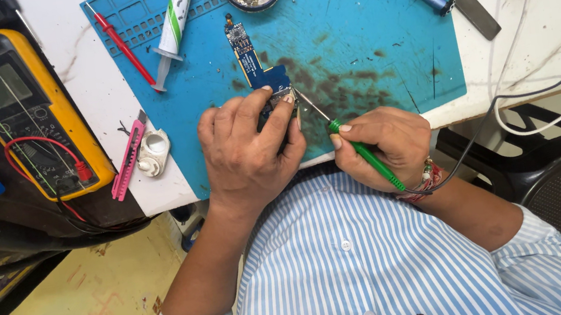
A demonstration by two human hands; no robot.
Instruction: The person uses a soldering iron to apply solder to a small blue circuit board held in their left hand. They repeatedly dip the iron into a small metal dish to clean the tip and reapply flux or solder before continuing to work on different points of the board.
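Pressure from my left hand (245, 151) pins the lower end of the blue circuit board (255, 63) flat on the blue mat (365, 31), fingers curled over it, likely so it cannot slide. My right hand (387, 145) is closed pen-style around the green soldering iron (355, 147), just right of the board; its tip meets the board's lower edge beside my left fingertips. The rest of the board runs up the mat, away from both hands. Left of the board lies a white syringe (174, 20).
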